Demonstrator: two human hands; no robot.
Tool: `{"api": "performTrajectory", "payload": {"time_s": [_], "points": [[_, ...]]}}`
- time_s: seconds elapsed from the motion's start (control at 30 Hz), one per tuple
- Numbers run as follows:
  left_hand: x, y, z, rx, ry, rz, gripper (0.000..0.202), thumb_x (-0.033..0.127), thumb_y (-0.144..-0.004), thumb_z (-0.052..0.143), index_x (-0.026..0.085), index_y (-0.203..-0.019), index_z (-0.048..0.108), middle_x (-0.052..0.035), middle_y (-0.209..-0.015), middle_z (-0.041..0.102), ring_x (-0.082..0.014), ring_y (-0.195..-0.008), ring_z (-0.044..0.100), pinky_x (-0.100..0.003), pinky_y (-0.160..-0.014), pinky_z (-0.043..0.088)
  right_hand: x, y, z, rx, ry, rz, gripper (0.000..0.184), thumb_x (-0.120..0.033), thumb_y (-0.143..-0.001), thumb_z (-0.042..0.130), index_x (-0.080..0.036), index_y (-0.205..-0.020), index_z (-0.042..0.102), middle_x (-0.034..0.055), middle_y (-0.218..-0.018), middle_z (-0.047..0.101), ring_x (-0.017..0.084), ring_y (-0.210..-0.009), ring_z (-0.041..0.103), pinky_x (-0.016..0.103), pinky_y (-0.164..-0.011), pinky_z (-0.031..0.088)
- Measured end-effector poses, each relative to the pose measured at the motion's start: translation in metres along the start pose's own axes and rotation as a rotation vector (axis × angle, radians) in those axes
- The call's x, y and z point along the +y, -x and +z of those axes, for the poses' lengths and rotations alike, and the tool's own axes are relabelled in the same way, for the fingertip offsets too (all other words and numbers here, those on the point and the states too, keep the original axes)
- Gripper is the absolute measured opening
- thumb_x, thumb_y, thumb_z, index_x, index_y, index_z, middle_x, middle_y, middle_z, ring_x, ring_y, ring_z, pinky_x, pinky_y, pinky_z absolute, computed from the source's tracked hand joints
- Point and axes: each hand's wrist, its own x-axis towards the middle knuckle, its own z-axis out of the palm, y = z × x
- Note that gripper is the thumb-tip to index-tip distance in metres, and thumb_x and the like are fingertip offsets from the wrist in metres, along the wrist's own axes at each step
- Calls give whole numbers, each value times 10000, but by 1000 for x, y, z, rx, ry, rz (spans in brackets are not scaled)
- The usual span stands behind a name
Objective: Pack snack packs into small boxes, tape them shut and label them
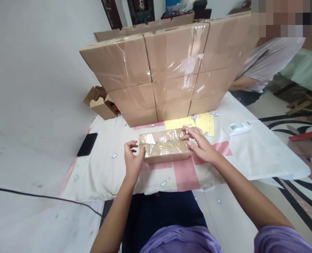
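Note:
A small brown cardboard box point(164, 149) lies flat on the cloth-covered table, its top covered with shiny clear tape. At its left end is my left hand point(133, 160), with the thumb against the near corner and the fingers curled beside the end. My right hand point(202, 144) grips the right end, fingers over the top and thumb towards the near side. The undersides of the fingers are hidden. Just behind the box stands a tall bundle of brown cartons point(175, 75), bound with clear tape.
A small opened carton point(102, 105) stands left of the bundle. A black phone point(87, 144) lies near the wall at left. To the right is a white object with a label point(237, 128). Another person point(272, 58) is beyond the table's far right side.

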Motion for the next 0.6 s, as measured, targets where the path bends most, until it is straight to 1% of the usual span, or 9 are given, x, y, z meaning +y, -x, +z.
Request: {"api": "performTrajectory", "payload": {"time_s": [0.07,0.1,0.2,0.27,0.33,0.4,0.47,0.53,0.6], "points": [[13,-1,-2,-27,-124,133,267,346,-904,659,246,-1135,570,-106,-1271,643,-278,-1150,627,-446,-926,502,5,5,7,11,9,8,589,-416,-1048,434,-318,-1608,279,97,-1333,694,290,-1449,470,597,-1218,267],[19,0,-3,-88,-197,241,262,337,-922,641,258,-1169,600,-106,-1317,645,-303,-1238,595,-492,-1015,461,7,8,10,24,-23,19,588,-417,-1047,433,-319,-1606,276,103,-1371,671,290,-1445,479,594,-1212,287],[33,5,-2,-407,-333,529,457,378,-929,655,333,-1378,580,-70,-1471,606,-357,-1414,491,-579,-1193,276,11,19,22,115,-147,54,565,-426,-1035,459,-327,-1569,306,110,-1443,612,279,-1432,504,569,-1209,326],[35,8,3,-542,-346,597,628,380,-933,652,361,-1526,448,-53,-1542,544,-364,-1458,453,-589,-1222,231,20,28,26,322,-177,107,501,-432,-1018,480,-307,-1494,385,121,-1426,605,272,-1401,530,540,-1188,374],[31,8,9,-552,-358,597,642,329,-966,597,374,-1570,386,-37,-1543,541,-355,-1460,459,-592,-1222,237,40,38,20,642,-123,244,416,-448,-995,490,-276,-1372,464,132,-1379,599,269,-1348,558,514,-1149,424],[24,3,13,-522,-380,594,615,288,-988,548,382,-1573,385,-26,-1528,556,-343,-1447,480,-587,-1215,262,71,48,0,975,-76,463,367,-471,-954,505,-260,-1253,483,116,-1295,596,256,-1273,586,487,-1099,470],[18,-4,15,-496,-406,603,603,289,-992,538,379,-1570,394,-26,-1516,568,-339,-1441,490,-582,-1213,277,107,56,-31,1239,-127,684,349,-493,-898,531,-258,-1147,464,73,-1181,591,229,-1172,614,445,-1031,513],[14,-12,17,-477,-428,617,596,294,-992,536,376,-1567,402,-24,-1511,573,-335,-1440,493,-574,-1211,288,139,61,-66,1372,-210,794,320,-518,-867,536,-253,-1024,450,30,-1036,573,200,-1032,630,402,-935,547],[12,-17,19,-463,-440,625,599,300,-988,539,375,-1567,403,-18,-1517,567,-334,-1438,495,-568,-1208,296,163,62,-96,1393,-247,839,316,-541,-855,535,-246,-913,439,-7,-873,532,173,-859,617,359,-811,563]]}}
